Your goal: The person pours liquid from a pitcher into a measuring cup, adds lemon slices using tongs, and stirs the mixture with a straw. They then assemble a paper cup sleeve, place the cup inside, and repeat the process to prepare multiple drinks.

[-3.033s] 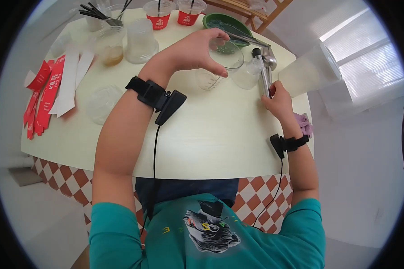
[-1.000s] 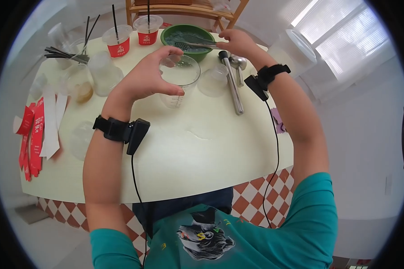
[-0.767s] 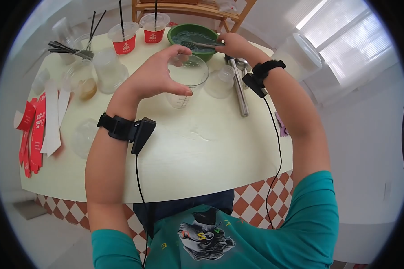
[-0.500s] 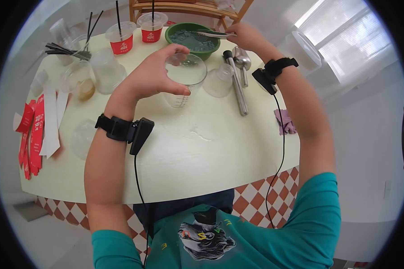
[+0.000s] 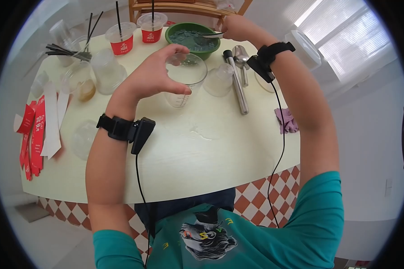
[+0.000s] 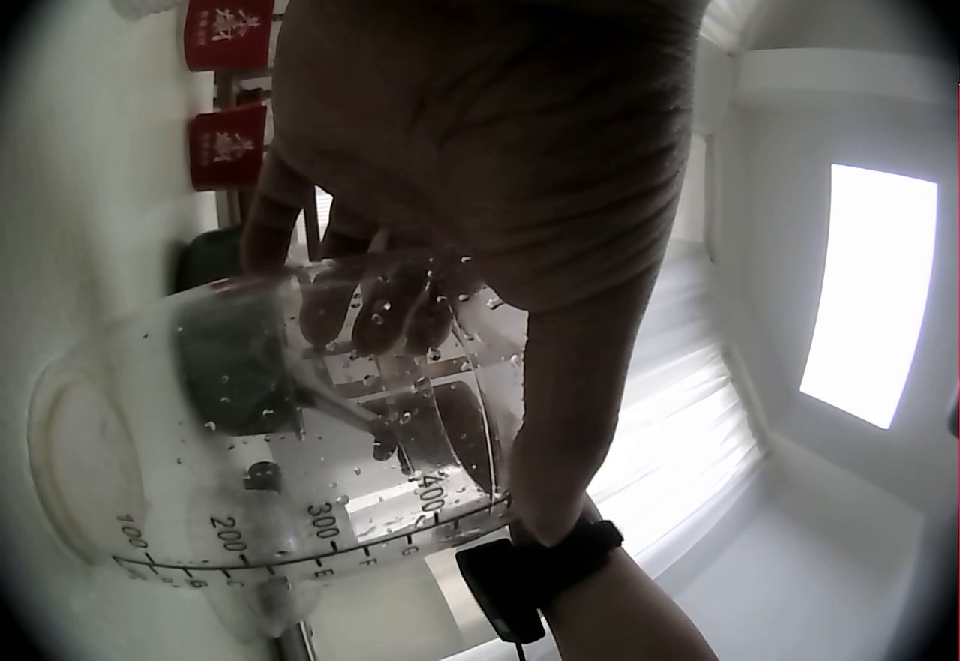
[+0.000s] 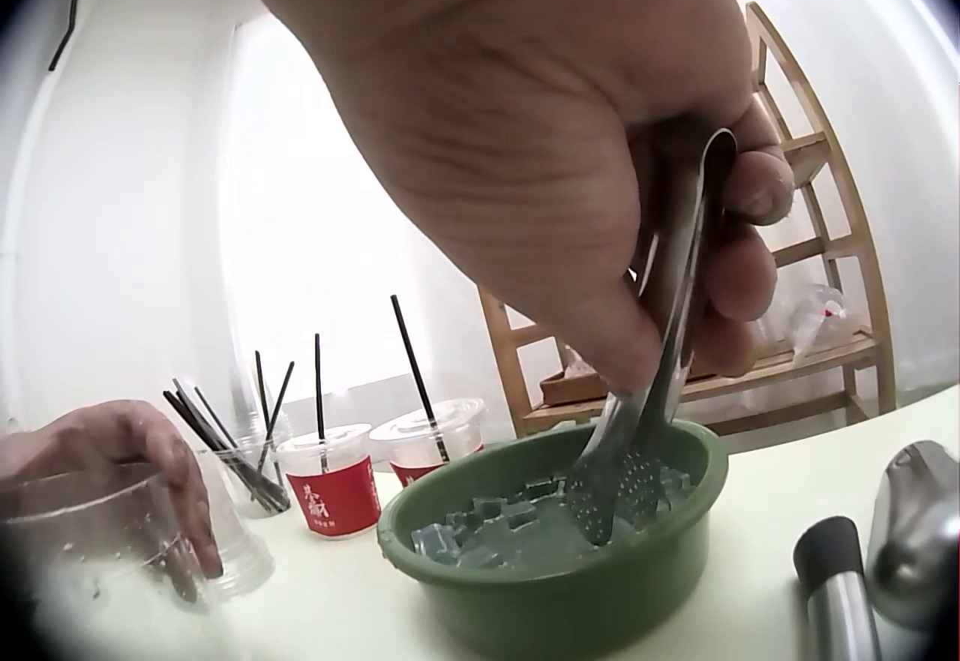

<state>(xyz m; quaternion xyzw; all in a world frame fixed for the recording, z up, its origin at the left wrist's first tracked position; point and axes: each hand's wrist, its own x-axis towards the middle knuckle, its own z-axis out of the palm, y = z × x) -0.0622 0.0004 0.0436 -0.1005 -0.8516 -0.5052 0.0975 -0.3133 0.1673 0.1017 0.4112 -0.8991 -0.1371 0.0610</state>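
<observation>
My left hand [image 5: 152, 74] holds a clear plastic measuring cup [image 5: 178, 99] near its rim, thumb on the near side and fingers on the far side. Water drops cling to the cup's wall in the left wrist view, and its scale runs past 400. At the back of the table, my right hand [image 5: 239, 29] grips metal tongs [image 7: 672, 331] by their arms. The tongs' perforated tips reach down among ice cubes [image 7: 488, 529] in a green bowl [image 7: 600, 609]. In the right wrist view the two tips stand close together.
A muddler [image 5: 238, 87] and a metal scoop [image 5: 241, 58] lie right of the cup, beside a clear plastic dome [image 5: 219, 83]. Two red-banded cups [image 5: 122, 45] with straws stand left of the bowl. Red paper strips [image 5: 39, 130] lie far left, a purple cloth [image 5: 286, 122] at the right edge.
My right hand has left the muddler at the right and moved to the bowl with the tongs. The tips have now turned down into the ice. My left hand still holds the measuring cup.
</observation>
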